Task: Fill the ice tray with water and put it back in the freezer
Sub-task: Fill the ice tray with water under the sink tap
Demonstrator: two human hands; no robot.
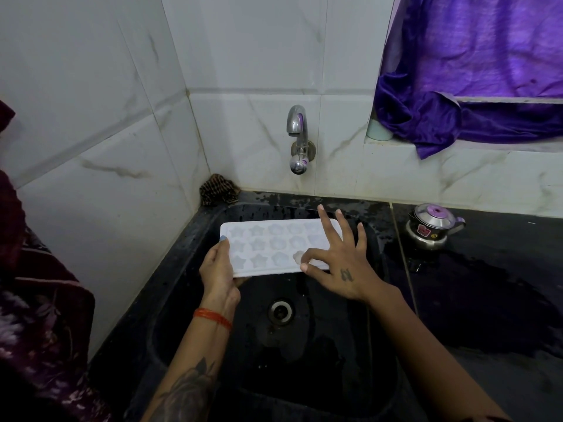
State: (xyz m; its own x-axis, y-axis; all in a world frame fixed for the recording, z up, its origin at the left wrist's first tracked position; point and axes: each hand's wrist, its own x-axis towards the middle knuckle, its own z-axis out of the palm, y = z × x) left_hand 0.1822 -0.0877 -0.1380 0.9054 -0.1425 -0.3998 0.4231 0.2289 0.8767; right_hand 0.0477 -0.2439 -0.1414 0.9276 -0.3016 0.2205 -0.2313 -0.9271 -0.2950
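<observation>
A white ice tray [268,245] with star and flower shaped cells is held level over the black sink [304,345], below the chrome tap [297,129]. My left hand [217,271] grips the tray's left end, thumb on top and fingers under it. My right hand [338,260] is over the tray's right end: thumb and forefinger pinch at a cell near the front edge, the other fingers are spread straight. No water runs from the tap. The freezer is out of view.
A small steel kettle [432,226] stands on the wet black counter to the right. A brown scrubber [217,190] sits in the back corner. Purple cloth [472,86] hangs over the window ledge. White tiled walls close the left and back.
</observation>
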